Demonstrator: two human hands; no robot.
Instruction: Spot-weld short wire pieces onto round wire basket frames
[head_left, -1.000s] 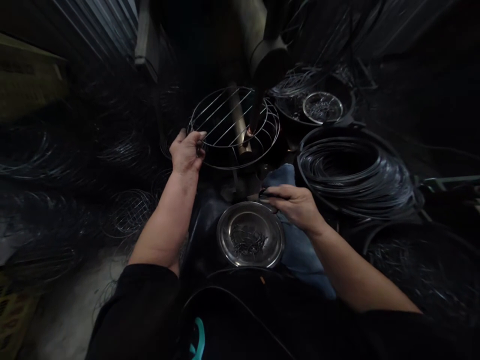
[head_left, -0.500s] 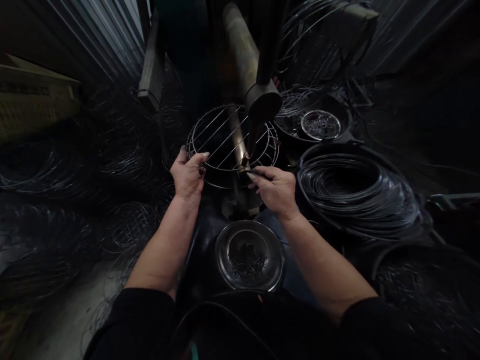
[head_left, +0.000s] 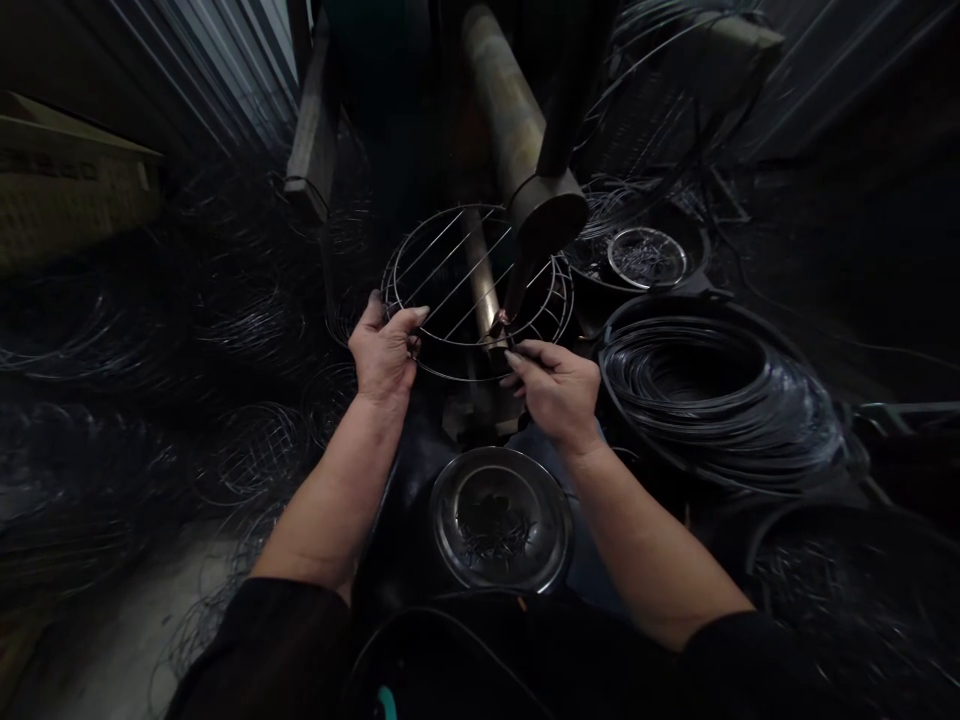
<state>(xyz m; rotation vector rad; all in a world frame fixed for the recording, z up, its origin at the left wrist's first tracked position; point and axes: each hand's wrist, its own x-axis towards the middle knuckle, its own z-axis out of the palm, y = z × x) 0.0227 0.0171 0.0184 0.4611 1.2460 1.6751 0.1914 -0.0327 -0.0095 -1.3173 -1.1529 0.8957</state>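
Observation:
A round wire basket frame (head_left: 450,262) sits under the tip of a spot welder's upper arm (head_left: 546,222), over a brass lower arm (head_left: 480,285). My left hand (head_left: 386,348) grips the frame's left rim. My right hand (head_left: 555,385) pinches a small dark wire piece and holds it against the frame's near rim, right at the welder tip. Just below my hands stands a shiny metal bowl (head_left: 457,495) with several short wire pieces inside.
A big coil of dark wire rings (head_left: 712,390) lies at the right, with a second metal bowl (head_left: 646,256) of wire pieces behind it. Stacks of finished wire frames (head_left: 255,450) fill the left side. More wire loops (head_left: 840,590) lie at the lower right.
My right hand rose from beside the bowl to the frame's near rim at the welder tip with the wire piece. My left hand stayed on the rim.

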